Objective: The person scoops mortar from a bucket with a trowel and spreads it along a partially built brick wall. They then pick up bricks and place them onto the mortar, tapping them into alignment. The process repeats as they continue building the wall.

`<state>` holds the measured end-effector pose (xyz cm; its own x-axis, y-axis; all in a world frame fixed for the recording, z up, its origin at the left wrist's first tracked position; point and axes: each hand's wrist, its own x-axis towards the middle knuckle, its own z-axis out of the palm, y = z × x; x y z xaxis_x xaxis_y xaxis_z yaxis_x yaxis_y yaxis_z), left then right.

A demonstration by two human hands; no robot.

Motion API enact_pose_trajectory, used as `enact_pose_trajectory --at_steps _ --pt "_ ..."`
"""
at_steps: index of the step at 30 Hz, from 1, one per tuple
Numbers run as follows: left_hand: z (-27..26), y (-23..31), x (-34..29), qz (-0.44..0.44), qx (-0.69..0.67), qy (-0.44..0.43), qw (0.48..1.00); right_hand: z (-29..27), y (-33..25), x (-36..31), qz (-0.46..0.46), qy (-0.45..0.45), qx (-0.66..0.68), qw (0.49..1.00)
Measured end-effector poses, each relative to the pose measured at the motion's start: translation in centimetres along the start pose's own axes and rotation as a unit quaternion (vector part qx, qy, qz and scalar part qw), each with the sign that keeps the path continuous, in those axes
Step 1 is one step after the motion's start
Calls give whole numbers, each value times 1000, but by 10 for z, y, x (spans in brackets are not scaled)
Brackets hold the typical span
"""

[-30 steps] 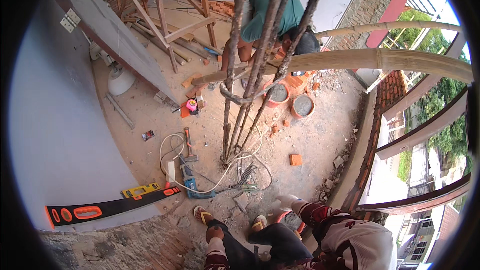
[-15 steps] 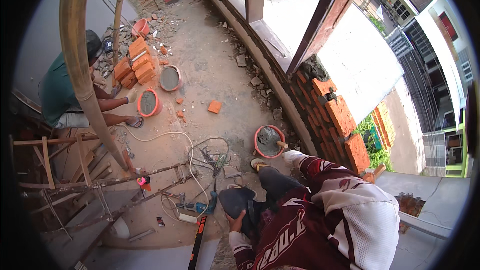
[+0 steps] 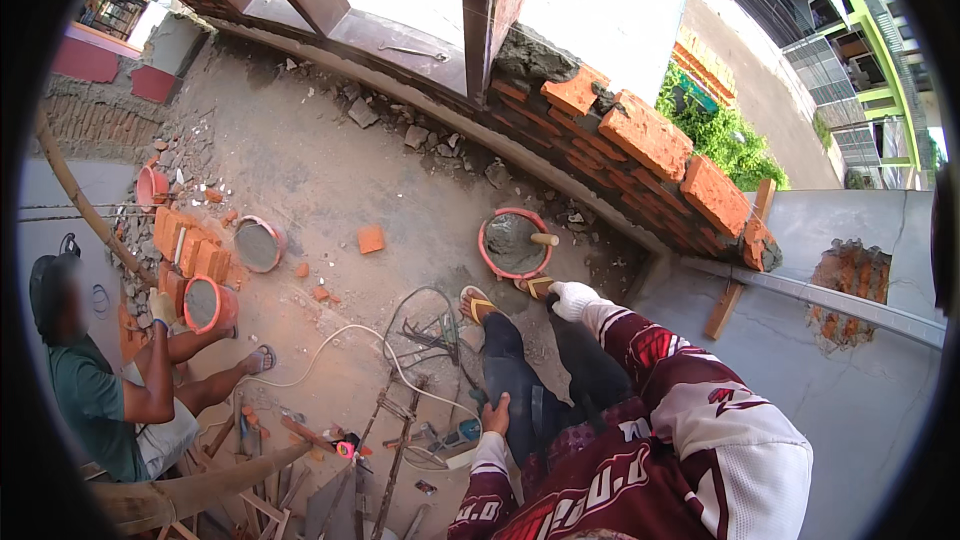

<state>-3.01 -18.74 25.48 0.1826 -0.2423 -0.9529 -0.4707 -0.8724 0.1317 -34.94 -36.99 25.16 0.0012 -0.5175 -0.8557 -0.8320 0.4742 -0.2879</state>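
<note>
My left hand (image 3: 496, 413), bare, rests on my left thigh with its fingers lying against the dark trousers, open and holding nothing. My right hand (image 3: 573, 301), in a white glove, lies over my right knee; its fingers drape over the cloth and no tool shows in it. Just beyond my sandalled feet stands a round red bucket (image 3: 484, 240) of wet grey mortar (image 3: 514, 242). A wooden handle (image 3: 544, 239) sticks out of the mortar on the side toward my right hand; whatever it belongs to is sunk from sight.
A low brick wall (image 3: 645, 133) with a window frame runs along the right. At left, a seated co-worker (image 3: 100, 380) is beside two mortar buckets and stacked bricks (image 3: 190, 245). A loose brick (image 3: 371, 239), a cable (image 3: 340, 330) and bamboo poles lie about.
My view has swung to the right, and my body has risen somewhat. Both hands stay by my legs; the right one now rests on the knee. The co-worker's arm is now raised.
</note>
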Motion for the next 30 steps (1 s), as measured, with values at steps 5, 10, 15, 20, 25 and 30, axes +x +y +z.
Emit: enact_pose_trajectory --at_steps 5,10,15,20,25,30 --pt "-19 14 40 35 73 -56 995 9 4 91 90 82 -94 988" --pt "18 39 70 -22 210 -33 977 9 17 226 105 144 -96 979" --pt "42 77 100 -70 336 12 939 33 40 299 39 -58 -67 995" --pt "43 75 96 -72 318 14 945 77 65 209 66 47 -132 988" --pt "40 71 97 -65 318 -10 946 26 71 205 56 125 -222 965" --pt "42 66 100 -51 342 1 938 55 85 302 -2 61 -178 982"
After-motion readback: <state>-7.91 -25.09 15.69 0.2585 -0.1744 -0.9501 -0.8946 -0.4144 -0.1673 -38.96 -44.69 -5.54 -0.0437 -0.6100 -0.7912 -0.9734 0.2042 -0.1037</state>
